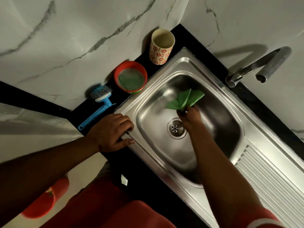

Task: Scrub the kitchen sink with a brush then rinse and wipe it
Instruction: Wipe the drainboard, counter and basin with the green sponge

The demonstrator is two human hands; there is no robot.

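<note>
The steel sink point(212, 96) fills the middle, with its round drain point(175, 128) in the bowl's floor. My right hand point(189, 116) reaches into the bowl and grips a green cloth point(185, 99) against the far inner wall. My left hand point(111, 132) rests on the sink's left rim, with its fingers curled over the edge. A blue brush point(100, 104) with grey bristles lies on the black counter, left of the sink.
A red bowl point(130, 77) with green soap stands beside the sink's far left corner. Behind it is a flowered cup point(162, 46). The tap point(259, 66) arches over the far right rim. A ribbed drainboard point(269, 176) runs right of the bowl. Marble walls close the corner.
</note>
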